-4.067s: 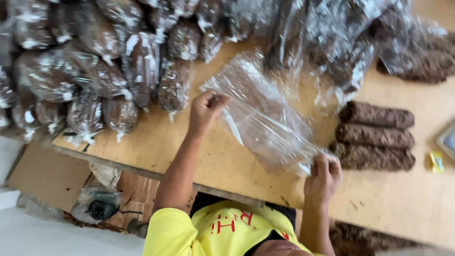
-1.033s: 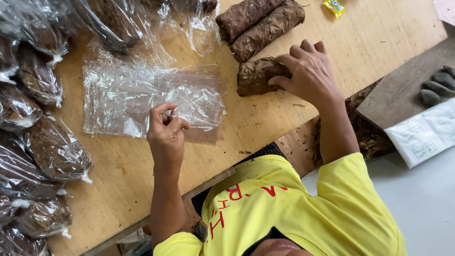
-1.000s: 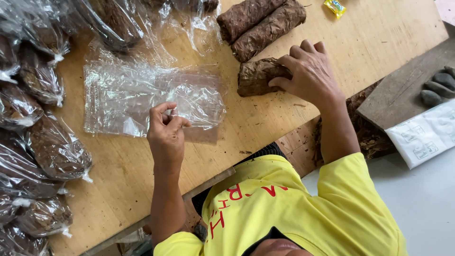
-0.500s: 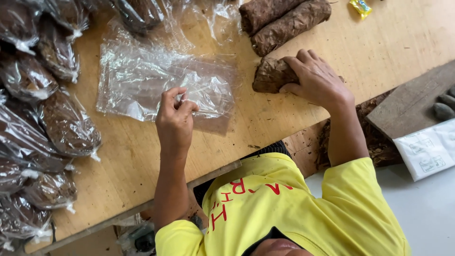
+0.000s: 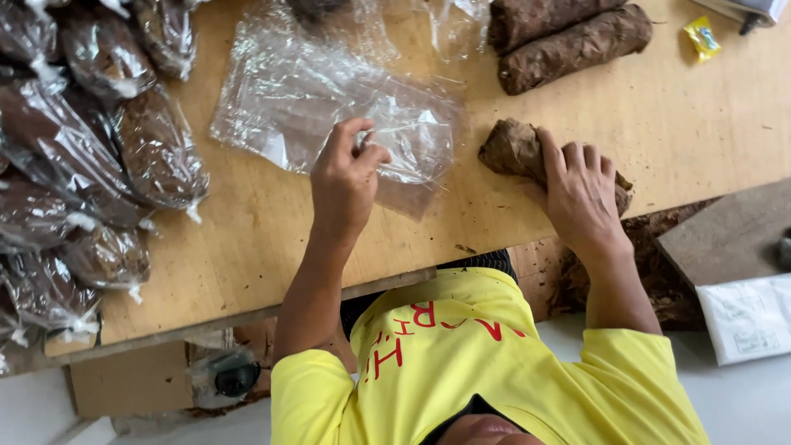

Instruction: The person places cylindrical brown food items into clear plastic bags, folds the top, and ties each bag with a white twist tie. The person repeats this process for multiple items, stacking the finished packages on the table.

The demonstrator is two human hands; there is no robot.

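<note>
My left hand [image 5: 346,177] pinches the near edge of a clear plastic bag [image 5: 329,99] that lies flat on the wooden table [image 5: 709,140]. My right hand [image 5: 581,194] rests on top of a brown roll of dried leaf [image 5: 515,148], fingers wrapped over it near the table's front edge. The roll lies just right of the bag. Two more brown leaf rolls [image 5: 568,37] lie side by side further back on the right.
Several filled, tied plastic bags of brown leaf [image 5: 91,165] are heaped along the left. A small yellow wrapper [image 5: 702,37] lies at the back right. A wooden board [image 5: 733,235] and a white packet [image 5: 746,317] sit low on the right, below the table.
Four seconds ago both hands held the clear bag stretched out. Since then my right hand has gone to the nearest leaf roll and stays on it; my left hand keeps pinching the bag's edge.
</note>
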